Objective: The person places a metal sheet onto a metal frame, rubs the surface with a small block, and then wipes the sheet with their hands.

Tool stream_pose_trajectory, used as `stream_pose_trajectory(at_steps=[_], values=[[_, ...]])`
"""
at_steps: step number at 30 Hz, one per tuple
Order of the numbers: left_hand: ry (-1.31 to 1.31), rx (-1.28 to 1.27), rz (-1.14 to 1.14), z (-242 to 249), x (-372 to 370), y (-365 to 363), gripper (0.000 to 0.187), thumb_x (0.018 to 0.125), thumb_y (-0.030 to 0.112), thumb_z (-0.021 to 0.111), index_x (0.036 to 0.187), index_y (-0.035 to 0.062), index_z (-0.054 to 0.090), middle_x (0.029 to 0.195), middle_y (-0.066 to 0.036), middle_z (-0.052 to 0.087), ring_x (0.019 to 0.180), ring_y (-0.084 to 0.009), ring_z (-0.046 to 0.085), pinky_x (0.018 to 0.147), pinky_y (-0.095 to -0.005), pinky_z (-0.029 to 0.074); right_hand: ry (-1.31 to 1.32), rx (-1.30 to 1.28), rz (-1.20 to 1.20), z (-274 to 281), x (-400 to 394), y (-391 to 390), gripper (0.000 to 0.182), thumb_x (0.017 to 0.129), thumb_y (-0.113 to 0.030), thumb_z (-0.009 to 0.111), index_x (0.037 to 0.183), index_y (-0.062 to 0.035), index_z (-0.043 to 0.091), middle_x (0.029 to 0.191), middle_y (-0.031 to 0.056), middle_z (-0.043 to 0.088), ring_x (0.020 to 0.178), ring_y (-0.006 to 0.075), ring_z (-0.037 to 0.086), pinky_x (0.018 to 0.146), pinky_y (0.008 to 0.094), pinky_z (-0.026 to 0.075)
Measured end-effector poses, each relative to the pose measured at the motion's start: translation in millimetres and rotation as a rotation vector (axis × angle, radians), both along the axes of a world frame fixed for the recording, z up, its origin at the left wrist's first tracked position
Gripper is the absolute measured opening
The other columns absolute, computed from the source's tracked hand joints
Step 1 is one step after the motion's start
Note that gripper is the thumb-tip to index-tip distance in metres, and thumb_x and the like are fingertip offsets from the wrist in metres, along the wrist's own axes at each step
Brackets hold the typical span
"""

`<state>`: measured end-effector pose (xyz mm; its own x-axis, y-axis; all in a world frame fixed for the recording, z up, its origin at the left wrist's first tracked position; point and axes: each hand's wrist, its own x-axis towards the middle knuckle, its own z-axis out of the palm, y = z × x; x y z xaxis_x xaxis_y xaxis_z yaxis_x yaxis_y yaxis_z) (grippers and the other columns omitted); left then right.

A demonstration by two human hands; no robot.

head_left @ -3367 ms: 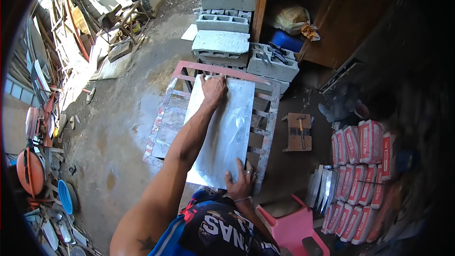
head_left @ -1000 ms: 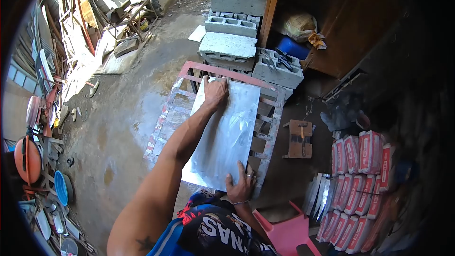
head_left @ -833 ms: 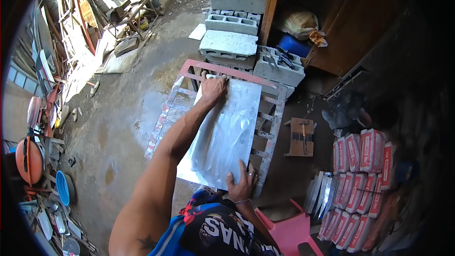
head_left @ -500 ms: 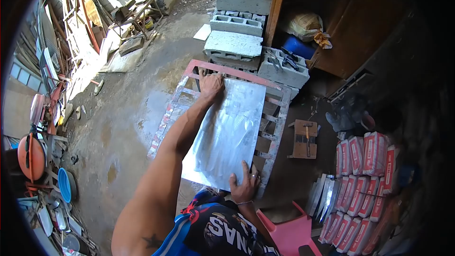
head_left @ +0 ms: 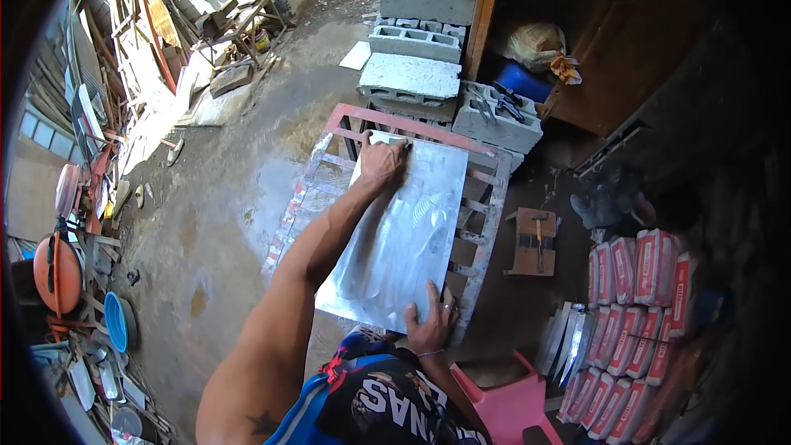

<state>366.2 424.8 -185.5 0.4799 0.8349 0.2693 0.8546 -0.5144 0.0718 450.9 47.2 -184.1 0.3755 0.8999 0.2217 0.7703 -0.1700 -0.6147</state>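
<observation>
A shiny metal sheet lies tilted on a slatted frame with worn reddish paint. My left hand is on the sheet's upper left part, its fingers bent down; whatever they hold, if anything, is hidden. Near the sheet's lower right corner, my right hand rests with its fingers spread, a ring on one of them. The thumb and fingertips touch the metal.
Concrete blocks stand beyond the frame, pliers on one. A hammer lies on a small wooden stand at right. Nearby are a pink chair and stacked bags. Scrap wood and a blue basin are at left.
My left hand has moved right and slightly down, from the frame's top left edge onto the sheet. My right hand stays near the lower right corner. The view has shifted slightly.
</observation>
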Motion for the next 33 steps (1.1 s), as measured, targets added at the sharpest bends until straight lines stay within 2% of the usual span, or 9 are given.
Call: stream_pose_trajectory(at_steps=[4, 7, 11, 14, 18, 21, 26, 30, 33], values=[[-0.068, -0.029, 0.196, 14, 5, 17, 0.031, 0.098, 0.021, 0.043, 0.096, 0.0048, 0.069, 0.069, -0.016, 0.070, 0.067, -0.0309, 0.071, 0.111, -0.0574, 0.028, 0.051, -0.027, -0.002, 5, 2, 2, 0.063, 0.085, -0.031, 0.068, 0.142, -0.0073, 0.055, 0.135, 0.0286, 0.051, 0.122, 0.0460, 0.051, 0.105, 0.0549, 0.039], [-0.050, -0.075, 0.012, 2, 38, -17, 0.034, 0.095, 0.017, 0.043, 0.109, -0.0035, 0.065, 0.068, -0.018, 0.070, 0.067, -0.0324, 0.071, 0.112, -0.0561, 0.028, 0.099, 0.023, -0.019, 2, -4, 1, 0.062, 0.086, -0.029, 0.068, 0.142, -0.0068, 0.055, 0.136, 0.0290, 0.051, 0.122, 0.0469, 0.052, 0.106, 0.0542, 0.040], [0.007, 0.038, -0.022, -5, 26, -16, 0.034, 0.095, 0.021, 0.044, 0.118, 0.0087, 0.067, 0.070, -0.017, 0.071, 0.075, -0.0318, 0.073, 0.114, -0.0573, 0.026, 0.048, -0.017, -0.007, 1, 0, -1, 0.062, 0.086, -0.029, 0.068, 0.142, -0.0066, 0.055, 0.136, 0.0293, 0.051, 0.122, 0.0470, 0.052, 0.105, 0.0536, 0.041], [-0.069, -0.050, 0.231, 25, -3, -3, 0.028, 0.096, 0.019, 0.043, 0.102, 0.0032, 0.066, 0.072, -0.017, 0.072, 0.072, -0.0319, 0.072, 0.112, -0.0583, 0.027, 0.120, 0.000, -0.030, -2, -4, 0, 0.062, 0.085, -0.033, 0.068, 0.142, -0.0101, 0.057, 0.135, 0.0282, 0.052, 0.121, 0.0461, 0.052, 0.105, 0.0550, 0.040], [-0.135, -0.027, 0.248, 5, 30, -3, 0.031, 0.096, 0.015, 0.040, 0.102, -0.0014, 0.066, 0.067, -0.017, 0.070, 0.067, -0.0324, 0.071, 0.109, -0.0568, 0.030, 0.113, 0.030, -0.041, -6, -3, 0, 0.062, 0.085, -0.037, 0.069, 0.141, -0.0129, 0.059, 0.135, 0.0273, 0.052, 0.119, 0.0454, 0.052, 0.104, 0.0568, 0.039], [-0.091, -0.082, -0.031, 3, 81, -32, 0.039, 0.093, 0.015, 0.043, 0.120, -0.0034, 0.064, 0.068, -0.018, 0.070, 0.070, -0.0332, 0.071, 0.111, -0.0553, 0.029, 0.097, 0.049, -0.052, -8, -3, 2, 0.061, 0.086, -0.038, 0.068, 0.141, -0.0132, 0.059, 0.135, 0.0272, 0.053, 0.118, 0.0455, 0.053, 0.103, 0.0572, 0.039], [0.032, -0.012, -0.286, 2, 78, -48, 0.045, 0.093, 0.019, 0.047, 0.136, 0.0122, 0.059, 0.074, -0.016, 0.072, 0.085, -0.0327, 0.073, 0.115, -0.0547, 0.026, 0.080, 0.035, -0.047, -7, -2, 0, 0.060, 0.087, -0.040, 0.067, 0.140, -0.0142, 0.060, 0.134, 0.0267, 0.054, 0.116, 0.0454, 0.054, 0.103, 0.0572, 0.040], [-0.061, -0.111, 0.251, 29, 18, -7, 0.030, 0.095, 0.021, 0.046, 0.113, 0.0082, 0.067, 0.069, -0.015, 0.071, 0.074, -0.0318, 0.072, 0.109, -0.0575, 0.028, 0.078, 0.035, -0.049, -6, -2, 0, 0.059, 0.087, -0.041, 0.067, 0.139, -0.0148, 0.061, 0.133, 0.0258, 0.055, 0.117, 0.0447, 0.054, 0.102, 0.0564, 0.040], [-0.087, -0.130, 0.210, 8, 39, 2, 0.030, 0.095, 0.021, 0.046, 0.109, 0.0045, 0.067, 0.070, -0.016, 0.071, 0.071, -0.0317, 0.072, 0.109, -0.0563, 0.027, 0.070, 0.037, -0.070, -5, -3, 1, 0.058, 0.087, -0.041, 0.067, 0.140, -0.0155, 0.061, 0.133, 0.0247, 0.054, 0.117, 0.0437, 0.054, 0.103, 0.0555, 0.040]])
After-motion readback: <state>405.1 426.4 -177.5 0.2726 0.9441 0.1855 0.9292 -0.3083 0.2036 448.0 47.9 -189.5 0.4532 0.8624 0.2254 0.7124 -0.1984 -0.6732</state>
